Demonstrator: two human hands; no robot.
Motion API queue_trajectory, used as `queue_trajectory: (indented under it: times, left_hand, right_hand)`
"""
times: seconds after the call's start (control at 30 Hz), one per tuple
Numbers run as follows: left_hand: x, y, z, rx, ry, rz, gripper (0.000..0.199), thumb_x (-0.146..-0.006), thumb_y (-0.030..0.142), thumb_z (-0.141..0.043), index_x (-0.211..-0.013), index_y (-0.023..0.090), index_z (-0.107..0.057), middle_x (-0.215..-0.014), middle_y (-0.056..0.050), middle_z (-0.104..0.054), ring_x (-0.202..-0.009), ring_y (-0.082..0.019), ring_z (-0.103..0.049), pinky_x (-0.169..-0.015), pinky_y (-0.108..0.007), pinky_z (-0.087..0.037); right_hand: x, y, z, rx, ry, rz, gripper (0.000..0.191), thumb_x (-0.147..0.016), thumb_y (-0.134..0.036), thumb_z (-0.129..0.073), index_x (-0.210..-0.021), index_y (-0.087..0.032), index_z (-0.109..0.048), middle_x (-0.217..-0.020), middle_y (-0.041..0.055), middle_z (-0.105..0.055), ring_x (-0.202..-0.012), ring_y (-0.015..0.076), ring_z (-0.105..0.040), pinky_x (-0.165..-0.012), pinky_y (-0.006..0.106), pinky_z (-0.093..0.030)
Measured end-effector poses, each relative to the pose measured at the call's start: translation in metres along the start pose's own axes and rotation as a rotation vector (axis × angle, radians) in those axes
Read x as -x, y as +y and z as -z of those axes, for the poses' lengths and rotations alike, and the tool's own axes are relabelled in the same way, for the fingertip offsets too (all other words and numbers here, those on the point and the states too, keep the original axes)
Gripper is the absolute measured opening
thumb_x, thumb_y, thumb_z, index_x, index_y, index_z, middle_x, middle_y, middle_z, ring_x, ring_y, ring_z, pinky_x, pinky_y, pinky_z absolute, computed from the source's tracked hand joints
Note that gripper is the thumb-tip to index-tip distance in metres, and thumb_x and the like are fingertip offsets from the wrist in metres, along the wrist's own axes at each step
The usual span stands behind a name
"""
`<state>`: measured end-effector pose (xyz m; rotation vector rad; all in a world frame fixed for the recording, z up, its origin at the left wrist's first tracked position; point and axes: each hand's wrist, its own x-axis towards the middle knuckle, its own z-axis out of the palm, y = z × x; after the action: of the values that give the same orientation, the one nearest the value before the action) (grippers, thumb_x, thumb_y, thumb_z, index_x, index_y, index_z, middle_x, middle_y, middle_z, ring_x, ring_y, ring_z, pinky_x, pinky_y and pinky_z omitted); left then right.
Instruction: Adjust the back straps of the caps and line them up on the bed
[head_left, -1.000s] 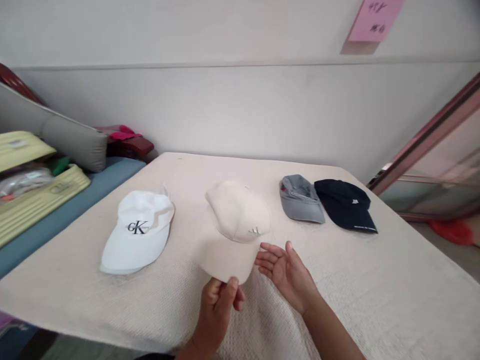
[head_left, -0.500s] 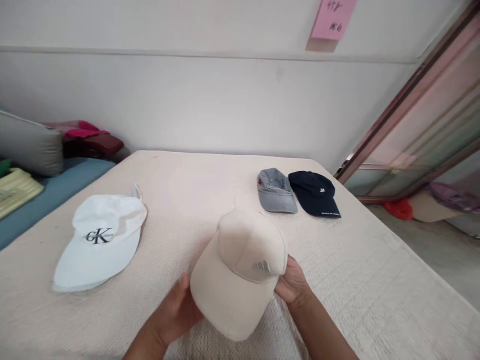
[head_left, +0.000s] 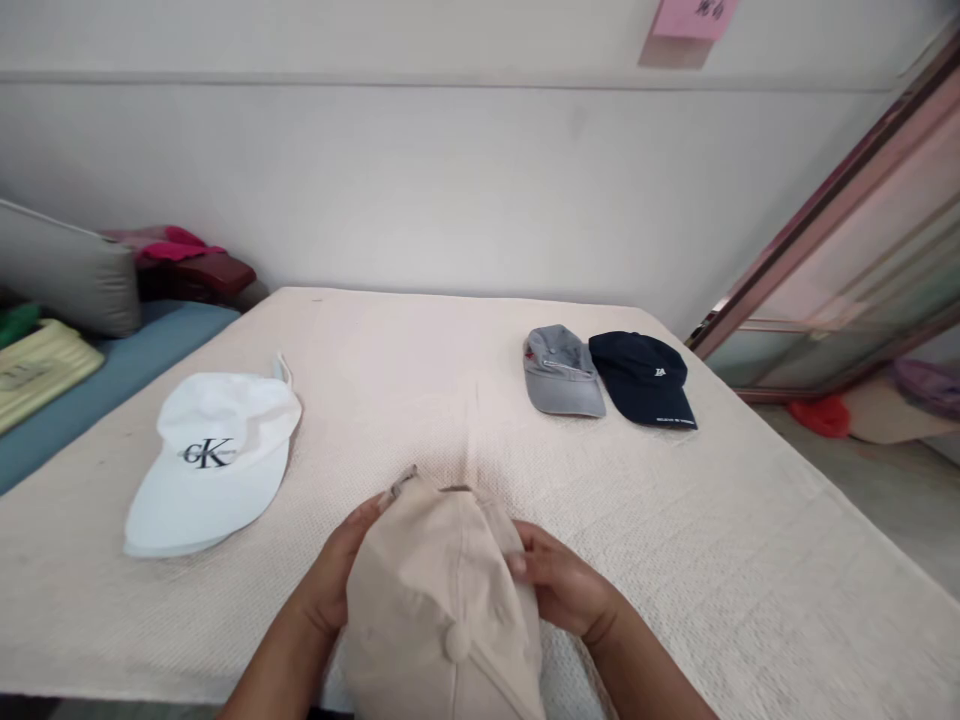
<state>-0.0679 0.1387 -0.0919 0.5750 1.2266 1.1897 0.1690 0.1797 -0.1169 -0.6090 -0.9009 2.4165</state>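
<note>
A beige baseball cap (head_left: 427,600) is held between my two hands at the near edge of the covered surface. Its button top and back strap side face up and away, and the brim is out of sight. My left hand (head_left: 351,560) grips the cap's left side, near the strap, with the fingertips partly hidden. On the other side, my right hand (head_left: 559,580) pinches the fabric, thumb on top. To the left lies a white cap (head_left: 214,460) with black CK lettering.
Farther right, a grey cap (head_left: 562,372) lies beside a navy cap (head_left: 645,380). They rest on a cream quilted cover (head_left: 397,370) that reaches the white wall (head_left: 375,190). At the left are a grey cushion (head_left: 67,265) and a yellow folded item (head_left: 45,365).
The beige cap has been turned so its crown and back show instead of its brim and front logo. It has come nearer to me, both hands still on it. The view has shifted slightly.
</note>
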Motion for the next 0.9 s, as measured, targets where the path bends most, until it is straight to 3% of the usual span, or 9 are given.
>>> queue_trajectory:
  times: [0.13,0.23,0.37,0.53,0.63,0.73,0.9]
  left_hand:
    - [0.004,-0.003,-0.012,0.026,-0.289,0.171,0.025,-0.073,0.039,-0.072,-0.083,0.016,-0.071,-0.073,-0.006,-0.069,-0.062,-0.016,-0.06,-0.059,-0.027,-0.045]
    - [0.003,-0.005,-0.019,-0.092,-0.38,0.191,0.03,-0.073,0.037,-0.071,-0.092,0.014,-0.072,-0.076,-0.007,-0.07,-0.065,-0.017,-0.061,-0.062,-0.026,-0.044]
    - [-0.004,-0.01,-0.024,-0.209,-0.345,0.133,0.033,-0.076,0.037,-0.067,-0.101,0.016,-0.071,-0.086,-0.008,-0.072,-0.075,-0.02,-0.064,-0.07,-0.029,-0.046]
    - [-0.011,-0.017,-0.025,-0.279,-0.268,0.035,0.027,-0.076,0.033,-0.066,-0.097,0.017,-0.071,-0.09,-0.009,-0.072,-0.076,-0.021,-0.063,-0.068,-0.029,-0.047]
    - [-0.012,-0.02,-0.026,-0.246,-0.243,0.045,0.023,-0.076,0.029,-0.064,-0.095,0.017,-0.069,-0.085,-0.007,-0.07,-0.072,-0.019,-0.062,-0.065,-0.027,-0.046]
    - [-0.011,-0.022,-0.029,-0.2,-0.198,0.052,0.015,-0.075,0.023,-0.062,-0.088,0.019,-0.068,-0.074,-0.002,-0.067,-0.064,-0.015,-0.058,-0.061,-0.024,-0.043]
    - [-0.01,-0.021,-0.036,-0.177,-0.158,0.01,0.012,-0.075,0.021,-0.056,-0.081,0.019,-0.067,-0.076,-0.002,-0.066,-0.069,-0.016,-0.059,-0.064,-0.025,-0.044]
  right_hand:
    - [-0.004,-0.015,0.002,-0.009,0.17,0.106,0.025,-0.074,-0.032,-0.073,-0.091,-0.016,-0.065,-0.075,0.0018,-0.061,-0.065,0.0106,-0.056,-0.061,0.021,-0.043]
    - [-0.008,-0.014,0.003,0.049,0.25,0.116,0.024,-0.082,-0.039,-0.064,-0.089,-0.016,-0.063,-0.064,-0.002,-0.052,-0.054,0.008,-0.045,-0.05,0.019,-0.034]
    - [-0.013,-0.009,0.006,0.243,0.442,0.215,0.034,-0.087,-0.049,-0.052,-0.089,-0.017,-0.062,-0.064,-0.0019,-0.051,-0.053,0.0091,-0.042,-0.049,0.022,-0.031]
    - [-0.011,-0.018,0.015,0.26,0.551,0.303,0.023,-0.078,-0.037,-0.065,-0.089,-0.017,-0.061,-0.072,0.0003,-0.057,-0.06,0.0117,-0.05,-0.055,0.024,-0.037]
    - [-0.007,-0.027,0.015,0.128,0.542,0.377,0.025,-0.08,-0.039,-0.063,-0.093,-0.017,-0.06,-0.065,-0.0038,-0.051,-0.047,0.0059,-0.038,-0.048,0.022,-0.03]
    - [-0.005,-0.03,0.01,0.176,0.494,0.365,0.031,-0.088,-0.047,-0.052,-0.095,-0.018,-0.058,-0.057,-0.0065,-0.045,-0.039,0.0037,-0.023,-0.041,0.021,-0.019]
    - [-0.004,-0.026,0.001,0.433,0.336,0.175,0.034,-0.088,-0.049,-0.05,-0.093,-0.017,-0.061,-0.057,-0.0042,-0.048,-0.043,0.0058,-0.029,-0.042,0.022,-0.017]
